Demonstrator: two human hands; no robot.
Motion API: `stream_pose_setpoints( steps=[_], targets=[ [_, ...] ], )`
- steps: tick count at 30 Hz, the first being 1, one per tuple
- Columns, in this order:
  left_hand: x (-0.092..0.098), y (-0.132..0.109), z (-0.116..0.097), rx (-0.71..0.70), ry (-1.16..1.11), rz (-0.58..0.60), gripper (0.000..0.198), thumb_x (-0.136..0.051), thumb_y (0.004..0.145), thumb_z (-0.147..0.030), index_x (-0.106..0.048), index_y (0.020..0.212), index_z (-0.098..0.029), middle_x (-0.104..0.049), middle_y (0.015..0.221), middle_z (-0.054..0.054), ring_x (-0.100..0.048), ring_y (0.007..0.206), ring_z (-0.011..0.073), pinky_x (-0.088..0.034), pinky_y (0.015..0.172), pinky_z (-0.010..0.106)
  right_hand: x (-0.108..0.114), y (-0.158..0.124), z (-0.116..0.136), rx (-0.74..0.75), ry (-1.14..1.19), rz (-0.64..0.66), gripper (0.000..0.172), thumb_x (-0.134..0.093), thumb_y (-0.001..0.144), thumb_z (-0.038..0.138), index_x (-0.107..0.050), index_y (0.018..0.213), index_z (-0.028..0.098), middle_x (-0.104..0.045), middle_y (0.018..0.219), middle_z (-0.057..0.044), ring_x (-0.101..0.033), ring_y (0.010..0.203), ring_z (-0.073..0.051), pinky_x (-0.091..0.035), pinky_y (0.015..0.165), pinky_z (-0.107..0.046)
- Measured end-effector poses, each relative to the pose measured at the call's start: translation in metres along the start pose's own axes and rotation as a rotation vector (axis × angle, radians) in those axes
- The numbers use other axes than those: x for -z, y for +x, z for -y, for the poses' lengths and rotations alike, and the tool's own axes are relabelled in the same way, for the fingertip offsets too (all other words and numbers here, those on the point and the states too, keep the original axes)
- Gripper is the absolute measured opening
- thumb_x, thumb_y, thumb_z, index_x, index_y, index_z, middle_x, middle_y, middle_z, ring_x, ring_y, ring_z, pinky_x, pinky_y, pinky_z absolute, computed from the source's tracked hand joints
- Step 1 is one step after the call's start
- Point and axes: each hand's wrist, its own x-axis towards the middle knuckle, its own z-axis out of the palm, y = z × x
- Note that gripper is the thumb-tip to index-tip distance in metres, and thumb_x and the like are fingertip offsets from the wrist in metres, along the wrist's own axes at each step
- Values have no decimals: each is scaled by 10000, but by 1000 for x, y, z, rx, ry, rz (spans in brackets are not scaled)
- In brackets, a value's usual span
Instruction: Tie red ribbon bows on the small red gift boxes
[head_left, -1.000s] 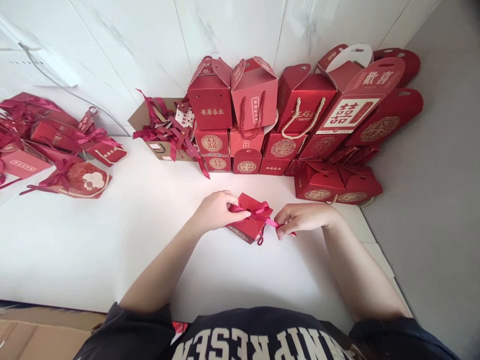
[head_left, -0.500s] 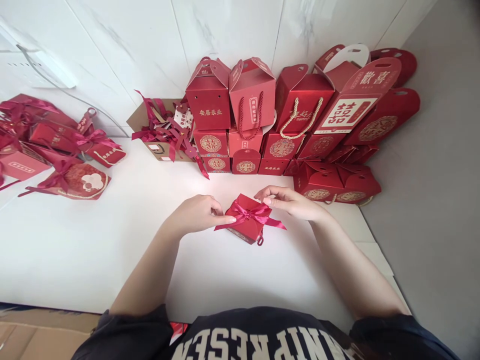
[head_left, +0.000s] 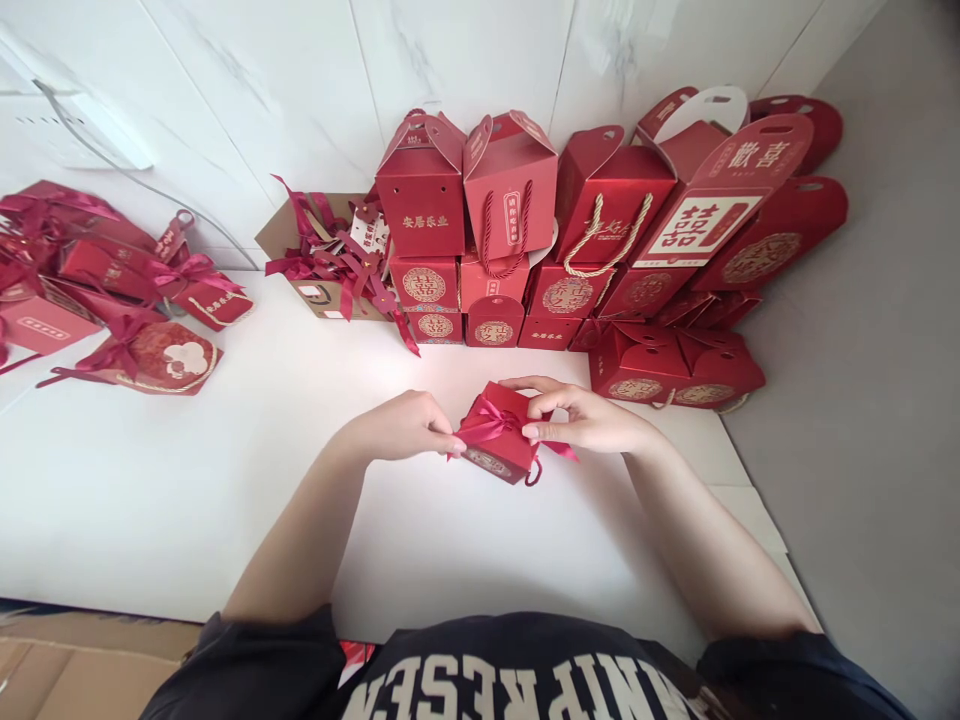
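A small red gift box [head_left: 514, 467] with a gold pattern on its side rests on the white table in front of me. Across its top runs a magenta ribbon [head_left: 491, 426] tied in a bow. My left hand [head_left: 409, 425] is closed, pinching the ribbon's left end between thumb and fingers. At the box's right side, my right hand [head_left: 581, 415] pinches the right part of the bow with thumb and index finger, while another finger reaches along the box's back edge. A red cord handle [head_left: 534, 472] sticks out at the lower right of the box.
Stacked red gift boxes [head_left: 429, 205] line the tiled wall. Beside them sits an open cardboard box [head_left: 345, 310] of ribbons and tags. Several ribboned boxes [head_left: 169, 360] lie on the white table [head_left: 225, 480] at left. A grey wall [head_left: 862, 380] bounds the right side.
My left hand has closed on the ribbon's left end. My right hand has moved left and down onto the bow. The gift box has turned slightly and shifted a little right.
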Motion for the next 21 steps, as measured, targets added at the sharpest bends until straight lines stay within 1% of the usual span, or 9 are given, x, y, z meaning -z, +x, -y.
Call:
stream_pose_setpoints(
  steps=[3,5,7,9,11,14,17,19,21],
  targets=[
    [6,3,8,8,-49,10,361,-619,735,-514,-749,716,-178,-626,650,13,-446,557,115,-308,518,242,1,-1,1,7,23,-25,327,-618,853,506,-709,744,212,-486,1423,-59,-389,1359,-279,-261,1136,-420],
    [10,4,10,6,-65,34,345,-625,739,-503,-751,734,-182,-645,696,15,-463,593,119,-311,533,238,1,0,-1,-13,64,-61,334,-608,859,506,-704,745,207,-512,1386,-68,-425,1329,-276,-322,1095,-413],
    [11,4,11,6,-63,63,316,-634,736,-483,-742,714,-187,-625,668,5,-432,569,111,-282,511,240,1,1,-4,-36,108,-86,356,-599,865,506,-690,724,192,-528,1352,-82,-465,1287,-277,-408,1012,-399],
    [10,5,12,4,-48,97,294,-644,728,-464,-725,669,-187,-599,635,-2,-400,543,106,-257,494,245,1,3,-8,-47,140,-79,377,-581,877,503,-682,712,179,-540,1323,-92,-492,1251,-273,-453,943,-380],
    [10,6,14,-6,-36,128,279,-647,727,-449,-718,650,-191,-601,640,-1,-409,549,109,-262,497,245,1,4,-10,-54,153,-66,396,-561,890,500,-676,701,172,-546,1308,-96,-511,1226,-265,-459,929,-374],
    [10,9,17,-28,-36,157,271,-640,738,-439,-722,661,-192,-634,696,9,-464,594,120,-294,524,241,1,6,-14,-76,149,-68,417,-556,889,506,-652,663,169,-547,1299,-96,-531,1194,-257,-457,924,-374],
    [12,10,20,-50,-42,188,274,-642,745,-438,-730,676,-189,-657,745,21,-499,633,129,-313,546,237,1,8,-18,-75,147,-79,423,-580,871,510,-627,622,171,-558,1273,-90,-513,1213,-261,-440,949,-376],
    [14,9,23,-54,-39,196,265,-656,738,-436,-742,694,-189,-664,750,25,-502,640,131,-314,549,234,0,10,-20,-70,153,-88,417,-596,856,516,-634,619,175,-561,1261,-85,-495,1235,-267,-422,981,-384],
    [15,9,25,-42,-14,194,271,-667,730,-445,-751,705,-189,-652,712,21,-476,608,124,-301,534,234,-1,10,-21,-67,158,-94,411,-607,844,523,-646,624,178,-559,1257,-84,-493,1238,-271,-419,988,-390]
  ],
)
